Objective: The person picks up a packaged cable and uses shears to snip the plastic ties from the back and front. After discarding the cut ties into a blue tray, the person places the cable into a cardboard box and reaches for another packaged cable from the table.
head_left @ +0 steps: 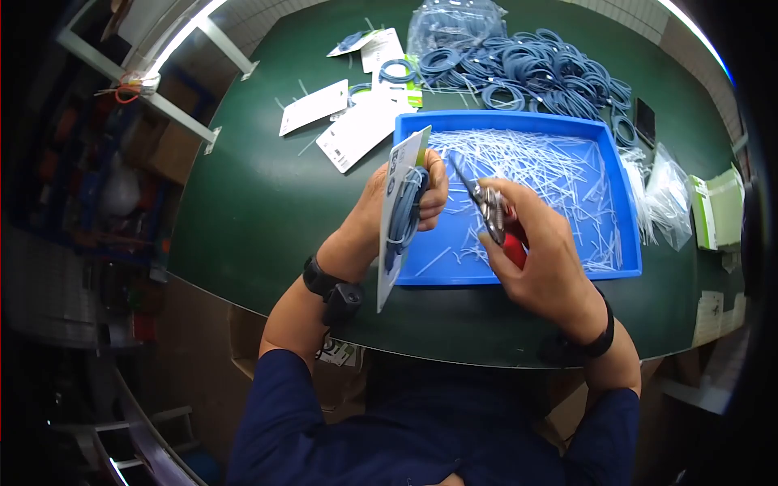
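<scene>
My left hand (431, 190) is closed on a white and green cable card (392, 231), held upright on edge over the left side of the blue tray (519, 120). A coil of blue-grey cable (405, 212) is fastened to the card's right face. My right hand (539, 243) grips a pair of cutting pliers (493, 212) with red handles, its tip pointing up and left, a short way from the card. Below both hands, the tray holds many cut white plastic tie pieces (527, 158).
Behind the tray lies a big heap of coiled cables (551, 69) beside a clear plastic bag (456, 26). Several carded cables (356, 134) lie at the left. A dark phone (645, 121), a bundle of white ties (640, 190) and green-white cards (717, 211) sit at the right.
</scene>
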Available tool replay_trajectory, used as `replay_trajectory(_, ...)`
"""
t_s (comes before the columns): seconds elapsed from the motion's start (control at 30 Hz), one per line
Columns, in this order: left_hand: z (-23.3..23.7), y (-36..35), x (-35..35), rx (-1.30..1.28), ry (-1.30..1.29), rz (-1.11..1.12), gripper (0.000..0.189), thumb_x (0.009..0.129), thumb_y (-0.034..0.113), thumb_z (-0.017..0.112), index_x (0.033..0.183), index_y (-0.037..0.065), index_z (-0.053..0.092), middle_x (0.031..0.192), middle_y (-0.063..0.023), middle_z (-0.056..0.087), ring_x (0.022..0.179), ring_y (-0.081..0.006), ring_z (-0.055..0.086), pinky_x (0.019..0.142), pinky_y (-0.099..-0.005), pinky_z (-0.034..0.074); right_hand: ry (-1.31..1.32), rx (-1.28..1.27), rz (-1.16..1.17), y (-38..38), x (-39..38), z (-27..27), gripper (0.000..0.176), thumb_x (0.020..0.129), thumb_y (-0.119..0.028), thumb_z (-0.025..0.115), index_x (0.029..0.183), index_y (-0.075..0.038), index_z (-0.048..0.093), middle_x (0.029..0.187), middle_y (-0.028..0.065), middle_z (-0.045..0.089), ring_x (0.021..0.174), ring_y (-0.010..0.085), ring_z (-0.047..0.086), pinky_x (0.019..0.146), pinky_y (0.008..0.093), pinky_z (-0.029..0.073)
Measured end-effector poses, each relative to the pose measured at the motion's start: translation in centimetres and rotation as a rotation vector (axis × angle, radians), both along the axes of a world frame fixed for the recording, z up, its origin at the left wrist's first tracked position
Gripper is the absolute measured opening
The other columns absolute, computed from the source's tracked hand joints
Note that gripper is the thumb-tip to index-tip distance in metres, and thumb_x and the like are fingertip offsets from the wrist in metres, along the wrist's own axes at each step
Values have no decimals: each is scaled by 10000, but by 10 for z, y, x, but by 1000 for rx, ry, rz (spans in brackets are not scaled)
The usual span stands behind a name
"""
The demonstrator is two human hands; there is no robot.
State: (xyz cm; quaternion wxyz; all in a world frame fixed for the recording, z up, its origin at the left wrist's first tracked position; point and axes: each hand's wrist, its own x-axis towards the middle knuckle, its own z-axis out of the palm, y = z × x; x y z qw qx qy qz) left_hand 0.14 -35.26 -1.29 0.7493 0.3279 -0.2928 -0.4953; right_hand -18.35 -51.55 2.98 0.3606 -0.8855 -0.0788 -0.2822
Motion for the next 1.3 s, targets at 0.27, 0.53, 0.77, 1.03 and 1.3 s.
replay_trajectory(0.27,25,-8,-45,352,-109,-81,315,1092,337,535,1139,26,556,697,27,454,521,-70,384,458,-216,339,-35,506,80,1,8,3,553,863,-44,853,1308,1,529,1043,86,707,875,94,666,766,279,556)
replay_trajectory(0.53,55,-9,-66,542,-339,155,553,1123,521,392,1150,14,611,723,5,540,530,-68,455,474,-227,383,-77,451,71,11,13,4,487,866,-49,857,1244,-16,551,957,71,702,849,84,664,730,227,530)
replay_trajectory(0.77,41,-6,-57,365,-476,104,613,1137,541,319,1049,30,645,713,3,549,566,-74,486,505,-235,417,-15,471,66,17,9,14,450,865,-7,830,1213,-26,546,924,66,673,824,80,651,711,231,523)
replay_trajectory(1.03,24,3,-11,299,-142,92,530,1142,516,358,1140,38,588,728,2,523,581,-64,464,488,-239,420,-98,946,178,7,-10,36,412,870,28,759,1216,-23,541,892,36,620,819,81,613,748,255,517)
replay_trajectory(1.3,27,24,11,14,36,-64,470,1123,476,446,1249,33,539,726,-42,506,550,-105,468,462,-249,419,239,706,1,-24,-13,32,522,897,-28,759,1350,-12,500,958,79,666,876,157,627,782,287,522)
